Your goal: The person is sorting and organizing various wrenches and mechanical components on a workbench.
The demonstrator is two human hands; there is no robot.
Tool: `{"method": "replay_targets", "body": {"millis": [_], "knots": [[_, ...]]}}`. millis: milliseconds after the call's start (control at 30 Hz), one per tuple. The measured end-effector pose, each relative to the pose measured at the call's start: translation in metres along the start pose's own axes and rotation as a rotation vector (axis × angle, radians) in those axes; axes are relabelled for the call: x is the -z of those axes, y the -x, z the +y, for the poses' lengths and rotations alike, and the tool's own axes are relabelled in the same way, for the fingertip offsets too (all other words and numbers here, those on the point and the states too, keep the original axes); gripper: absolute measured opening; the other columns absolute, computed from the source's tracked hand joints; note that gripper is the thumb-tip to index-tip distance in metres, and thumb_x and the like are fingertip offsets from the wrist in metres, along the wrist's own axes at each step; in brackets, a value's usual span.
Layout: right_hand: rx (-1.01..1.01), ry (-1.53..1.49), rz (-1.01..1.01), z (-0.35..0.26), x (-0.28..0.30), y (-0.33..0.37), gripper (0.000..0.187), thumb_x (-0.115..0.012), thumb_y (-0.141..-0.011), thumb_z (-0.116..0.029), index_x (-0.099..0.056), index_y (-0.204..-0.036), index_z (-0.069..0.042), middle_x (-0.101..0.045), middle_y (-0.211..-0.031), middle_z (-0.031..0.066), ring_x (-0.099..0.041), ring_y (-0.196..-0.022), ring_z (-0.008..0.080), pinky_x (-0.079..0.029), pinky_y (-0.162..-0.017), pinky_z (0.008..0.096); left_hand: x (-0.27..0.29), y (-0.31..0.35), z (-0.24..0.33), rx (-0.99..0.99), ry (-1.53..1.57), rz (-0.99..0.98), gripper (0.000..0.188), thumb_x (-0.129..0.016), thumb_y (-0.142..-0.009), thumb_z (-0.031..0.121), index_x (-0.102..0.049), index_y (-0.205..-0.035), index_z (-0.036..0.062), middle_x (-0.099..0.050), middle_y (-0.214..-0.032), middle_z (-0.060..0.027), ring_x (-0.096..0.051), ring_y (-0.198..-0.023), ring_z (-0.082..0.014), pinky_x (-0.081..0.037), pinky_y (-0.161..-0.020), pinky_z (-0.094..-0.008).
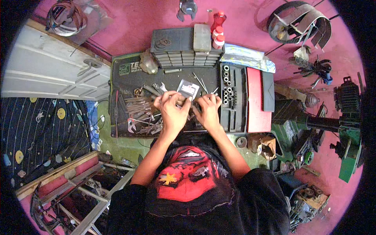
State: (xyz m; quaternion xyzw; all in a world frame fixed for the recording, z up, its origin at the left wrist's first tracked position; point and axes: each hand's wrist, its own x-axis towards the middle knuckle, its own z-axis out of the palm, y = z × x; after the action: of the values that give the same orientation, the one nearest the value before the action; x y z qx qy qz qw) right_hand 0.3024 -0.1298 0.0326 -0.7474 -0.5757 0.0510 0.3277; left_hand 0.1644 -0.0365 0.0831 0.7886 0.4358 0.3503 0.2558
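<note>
Over the dark workbench mat (182,78), my left hand (174,111) pinches the lower edge of a small flat packet (188,89), white and grey with a clear-looking front. Close beside it, my right hand (207,111) has its fingers curled together near the packet's lower right corner. What those fingers hold, if anything, is too small to make out. Thin metal rods (200,83) lie just beyond the right hand. Left of my hands spreads a heap of long metal tools (139,107), with an open-end wrench (163,87) and a red-handled adjustable wrench (132,126) among them.
A grey drawer cabinet (172,45) stands at the back, with red bottles (218,41) at its right. An opened socket case (235,117) with several sockets fills the bench's right side. A white door (51,74) is at left, a metal frame (92,199) at lower left.
</note>
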Motion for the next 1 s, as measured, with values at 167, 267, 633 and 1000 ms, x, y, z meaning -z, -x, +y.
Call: {"method": "replay_targets", "body": {"millis": [167,267,633,1000], "knots": [[0.033,-0.016,0.027,-0.014,0.013,-0.012,0.021,-0.08,-0.08,-0.012,-0.071,-0.099,-0.008,-0.068,-0.096,0.0094,-0.06,-0.112,0.0326,-0.034,-0.106,0.055,0.009,-0.007,0.012,0.014,0.064,0.01,0.026,-0.087,-0.083,0.029,-0.07,-0.084,0.0088,-0.07,-0.098,-0.0095,-0.064,-0.103,-0.0285,-0.035,-0.102,-0.0468],[0.041,-0.026,0.026,-0.021,0.028,-0.02,0.017,-0.079,-0.081,-0.011,-0.071,-0.096,-0.007,-0.068,-0.093,0.0098,-0.061,-0.11,0.032,-0.034,-0.106,0.0553,0.019,-0.014,0.017,-0.01,0.211,-0.023,0.022,-0.083,-0.088,0.029,-0.073,-0.091,0.0106,-0.07,-0.098,-0.0057,-0.065,-0.103,-0.0264,-0.036,-0.101,-0.0453],[0.065,-0.15,0.109,-0.063,0.108,-0.084,0.017,-0.081,-0.084,-0.013,-0.073,-0.095,-0.004,-0.074,-0.097,0.0098,-0.065,-0.107,0.0294,-0.036,-0.102,0.0464,0.016,-0.031,-0.001,-0.1,0.217,-0.223,0.018,-0.081,-0.09,0.026,-0.081,-0.102,0.0125,-0.077,-0.102,-0.0027,-0.065,-0.113,-0.024,-0.035,-0.101,-0.0441],[0.126,-0.355,0.169,-0.102,0.178,-0.164,0.023,-0.082,-0.082,-0.01,-0.074,-0.1,0.002,-0.074,-0.097,0.0131,-0.066,-0.104,0.0301,-0.043,-0.097,0.041,0.07,-0.112,0.069,-0.29,0.334,-0.14,0.015,-0.083,-0.085,0.019,-0.078,-0.095,0.0096,-0.075,-0.099,-0.0044,-0.068,-0.106,-0.0226,-0.035,-0.1,-0.0429]]}}
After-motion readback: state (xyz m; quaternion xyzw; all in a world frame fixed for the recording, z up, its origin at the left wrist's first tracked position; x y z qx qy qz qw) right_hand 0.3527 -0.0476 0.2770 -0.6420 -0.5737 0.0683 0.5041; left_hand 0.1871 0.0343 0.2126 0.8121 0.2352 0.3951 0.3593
